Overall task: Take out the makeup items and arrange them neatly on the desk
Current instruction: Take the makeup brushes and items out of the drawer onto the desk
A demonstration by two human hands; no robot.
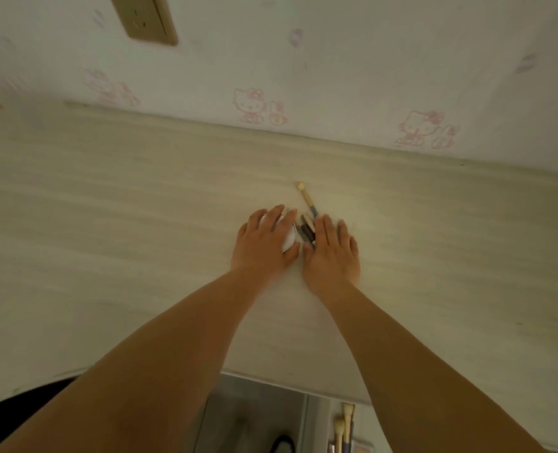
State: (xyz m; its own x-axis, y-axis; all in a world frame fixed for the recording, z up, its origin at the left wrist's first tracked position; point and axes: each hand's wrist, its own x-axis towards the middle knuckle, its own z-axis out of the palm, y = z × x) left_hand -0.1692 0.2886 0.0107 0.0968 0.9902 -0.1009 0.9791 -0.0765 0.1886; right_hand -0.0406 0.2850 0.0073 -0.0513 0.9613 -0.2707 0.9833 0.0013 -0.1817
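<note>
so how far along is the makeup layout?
Done: a round compact, several pencils and one brush lie on the desk. In hand: both hands, left and right, flat, nudging them together. Left: more brushes below the desk edge.

The 1 head view looks steeply down and forward over both forearms at the desk, near enough that the arms fill the lower frame, taking in the wall behind and an open drawer at the bottom edge.
</note>
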